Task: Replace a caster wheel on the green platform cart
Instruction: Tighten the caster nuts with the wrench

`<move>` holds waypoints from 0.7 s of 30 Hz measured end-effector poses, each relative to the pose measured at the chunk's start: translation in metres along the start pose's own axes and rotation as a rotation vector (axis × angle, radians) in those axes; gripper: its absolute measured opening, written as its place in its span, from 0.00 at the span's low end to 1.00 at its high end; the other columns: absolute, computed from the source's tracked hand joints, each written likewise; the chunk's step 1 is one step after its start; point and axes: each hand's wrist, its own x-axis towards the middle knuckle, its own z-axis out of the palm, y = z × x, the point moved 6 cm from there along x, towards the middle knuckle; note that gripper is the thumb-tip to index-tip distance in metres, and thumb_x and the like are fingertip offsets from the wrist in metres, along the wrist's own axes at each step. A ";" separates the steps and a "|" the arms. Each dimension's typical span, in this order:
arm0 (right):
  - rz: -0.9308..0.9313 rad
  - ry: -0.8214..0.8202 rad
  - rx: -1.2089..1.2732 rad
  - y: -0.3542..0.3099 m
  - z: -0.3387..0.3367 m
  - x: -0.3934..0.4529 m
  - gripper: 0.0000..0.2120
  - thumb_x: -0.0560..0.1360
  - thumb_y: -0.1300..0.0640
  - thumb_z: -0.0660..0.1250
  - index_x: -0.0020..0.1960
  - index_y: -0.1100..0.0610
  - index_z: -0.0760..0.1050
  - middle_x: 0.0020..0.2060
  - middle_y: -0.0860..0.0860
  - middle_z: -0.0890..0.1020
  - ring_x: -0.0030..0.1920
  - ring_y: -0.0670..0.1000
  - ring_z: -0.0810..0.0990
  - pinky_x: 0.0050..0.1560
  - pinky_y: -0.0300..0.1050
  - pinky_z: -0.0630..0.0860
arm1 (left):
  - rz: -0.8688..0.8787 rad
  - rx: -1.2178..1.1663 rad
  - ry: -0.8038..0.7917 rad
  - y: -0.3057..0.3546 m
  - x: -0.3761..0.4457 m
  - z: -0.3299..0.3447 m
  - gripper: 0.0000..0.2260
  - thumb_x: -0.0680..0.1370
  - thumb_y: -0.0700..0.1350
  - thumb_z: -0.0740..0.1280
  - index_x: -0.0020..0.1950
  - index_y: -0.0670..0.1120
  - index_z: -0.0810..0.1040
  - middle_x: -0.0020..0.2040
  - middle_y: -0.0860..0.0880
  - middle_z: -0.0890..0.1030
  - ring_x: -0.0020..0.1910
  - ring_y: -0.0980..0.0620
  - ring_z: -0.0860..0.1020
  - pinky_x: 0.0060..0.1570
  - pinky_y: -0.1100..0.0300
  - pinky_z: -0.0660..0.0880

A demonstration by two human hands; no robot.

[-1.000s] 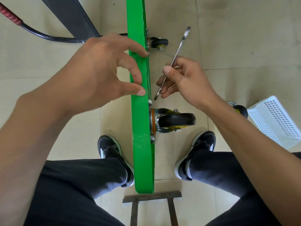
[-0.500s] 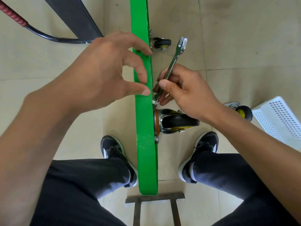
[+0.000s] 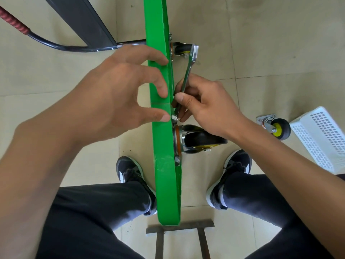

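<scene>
Writing: none readable. Your right hand (image 3: 207, 107) now grips the wrench (image 3: 187, 75) lower, at the bolt (image 3: 174, 117); left hand (image 3: 119, 96) fingers (image 3: 158, 117) press the green cart (image 3: 162, 139), loosely spread.

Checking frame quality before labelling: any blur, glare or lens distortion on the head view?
Head view: sharp at the wrench and right hand; strong wide-angle bulge enlarges the left hand; soft daylight, mild shine on the green cart edge, no blown glare.

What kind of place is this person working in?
Probably a workshop or storeroom floor: pale floor tiles, a green platform cart tipped on edge, a loose caster wheel beside a white plastic basket.
</scene>
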 end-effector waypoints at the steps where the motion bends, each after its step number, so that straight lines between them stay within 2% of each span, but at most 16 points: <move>1: 0.000 -0.001 -0.002 0.000 0.001 0.001 0.08 0.81 0.61 0.64 0.55 0.67 0.74 0.39 0.60 0.84 0.35 0.55 0.85 0.40 0.58 0.83 | -0.002 -0.002 -0.001 0.000 0.000 0.000 0.18 0.64 0.66 0.67 0.47 0.58 0.80 0.70 0.59 0.71 0.72 0.55 0.65 0.64 0.63 0.58; 10: 0.048 0.039 0.020 0.009 0.001 0.001 0.06 0.83 0.61 0.63 0.54 0.65 0.73 0.38 0.51 0.84 0.34 0.55 0.85 0.38 0.59 0.83 | 0.001 -0.022 -0.004 0.000 0.000 0.001 0.18 0.63 0.67 0.65 0.46 0.59 0.80 0.69 0.59 0.71 0.72 0.55 0.64 0.64 0.64 0.59; 14: 0.080 0.033 0.070 0.010 0.003 0.005 0.03 0.83 0.62 0.62 0.51 0.59 0.73 0.38 0.55 0.84 0.33 0.58 0.84 0.38 0.60 0.83 | 0.010 -0.016 -0.014 0.001 0.001 0.001 0.17 0.64 0.66 0.66 0.46 0.59 0.80 0.69 0.59 0.71 0.72 0.54 0.64 0.64 0.62 0.59; 16: 0.125 0.031 0.122 0.013 0.001 0.009 0.05 0.83 0.62 0.62 0.49 0.57 0.73 0.38 0.58 0.84 0.34 0.60 0.84 0.38 0.60 0.83 | 0.013 -0.019 -0.016 0.001 0.001 0.001 0.17 0.64 0.66 0.67 0.46 0.59 0.80 0.69 0.58 0.72 0.73 0.53 0.65 0.64 0.61 0.60; 19: 0.217 0.022 0.220 0.023 0.000 0.013 0.06 0.83 0.62 0.61 0.48 0.57 0.73 0.39 0.62 0.84 0.34 0.62 0.83 0.39 0.59 0.84 | 0.011 -0.025 -0.012 0.001 0.001 0.001 0.17 0.64 0.66 0.66 0.46 0.58 0.80 0.69 0.58 0.72 0.72 0.54 0.65 0.64 0.62 0.59; 21: 0.259 0.017 0.262 0.029 0.000 0.016 0.06 0.84 0.62 0.61 0.48 0.58 0.72 0.38 0.61 0.84 0.33 0.62 0.82 0.39 0.59 0.84 | 0.011 -0.022 -0.010 0.001 0.001 0.001 0.17 0.64 0.66 0.66 0.46 0.58 0.80 0.69 0.58 0.72 0.72 0.54 0.65 0.64 0.62 0.60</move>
